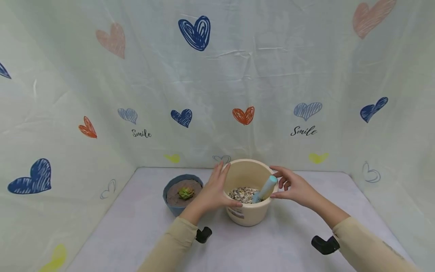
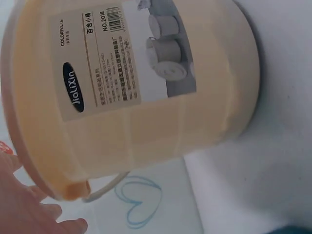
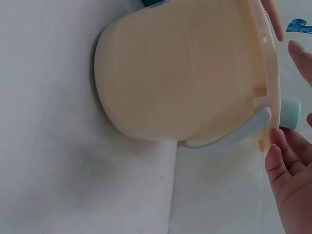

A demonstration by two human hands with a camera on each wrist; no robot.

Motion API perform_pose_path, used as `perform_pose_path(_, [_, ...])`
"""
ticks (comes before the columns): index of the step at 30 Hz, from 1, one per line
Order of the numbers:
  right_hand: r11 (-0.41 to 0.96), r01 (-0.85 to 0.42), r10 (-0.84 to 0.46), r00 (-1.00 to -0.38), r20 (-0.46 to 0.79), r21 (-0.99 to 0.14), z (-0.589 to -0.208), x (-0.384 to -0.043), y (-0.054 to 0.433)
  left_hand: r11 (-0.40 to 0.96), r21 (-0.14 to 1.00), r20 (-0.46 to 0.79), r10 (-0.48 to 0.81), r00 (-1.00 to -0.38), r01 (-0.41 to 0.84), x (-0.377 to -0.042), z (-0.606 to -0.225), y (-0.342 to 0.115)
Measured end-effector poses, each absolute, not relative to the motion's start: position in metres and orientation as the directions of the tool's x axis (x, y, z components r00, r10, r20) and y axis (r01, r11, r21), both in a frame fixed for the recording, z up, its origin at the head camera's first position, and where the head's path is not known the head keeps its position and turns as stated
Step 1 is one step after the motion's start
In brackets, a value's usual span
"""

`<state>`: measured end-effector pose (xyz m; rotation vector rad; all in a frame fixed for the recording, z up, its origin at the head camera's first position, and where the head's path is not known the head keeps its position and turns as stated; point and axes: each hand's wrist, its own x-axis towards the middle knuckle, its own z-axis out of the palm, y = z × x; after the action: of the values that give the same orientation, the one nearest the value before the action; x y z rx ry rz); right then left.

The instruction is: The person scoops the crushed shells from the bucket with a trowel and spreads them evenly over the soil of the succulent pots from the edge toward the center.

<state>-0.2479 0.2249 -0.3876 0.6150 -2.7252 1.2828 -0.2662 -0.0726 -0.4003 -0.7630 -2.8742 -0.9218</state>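
Note:
A cream plastic bucket point(image 1: 249, 216) stands on the table, its printed label point(image 2: 122, 58) facing the left wrist camera. Speckled gravel point(image 1: 240, 193) covers its bottom, and a light blue tool handle point(image 1: 267, 187) leans up out of it against the right side; the tool's lower end is unclear. My left hand point(image 1: 213, 190) is spread at the bucket's left rim, thumb along the front. At the right rim is my right hand point(image 1: 295, 187), its thumb and index finger apart, the others bent loosely. The bucket's grey carrying handle point(image 3: 234, 134) hangs down beside the right hand.
Left of the bucket stands a blue pot point(image 1: 166, 198) of brown soil with a green succulent point(image 1: 186, 193) in it, partly behind my left forearm. A heart-print curtain point(image 1: 217, 83) encloses the white table point(image 1: 295, 241) at the back and sides.

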Motion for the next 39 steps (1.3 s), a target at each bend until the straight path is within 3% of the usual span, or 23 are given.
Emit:
perform_pose_path(5, [0.594,-0.376,-0.355,-0.916,0.187,-0.712,-0.382,-0.255,0.218,0.704,0.555,0.159,0.433,-0.887,0.443,-0.268,-0.404,-0.070])
perform_pose_path(17, [0.618,-0.494,-0.439,-0.862,0.253,-0.611,-0.381,-0.269,0.209,0.715,0.568,0.125,0.414,-0.902,0.407,-0.264,-0.406,-0.067])
perform_pose_path(39, [0.677,-0.498,-0.452,-0.862,0.228,-0.542,-0.367,-0.275,0.207,0.672,0.648,0.151,0.348,-0.925,0.359,-0.264,-0.416,-0.065])
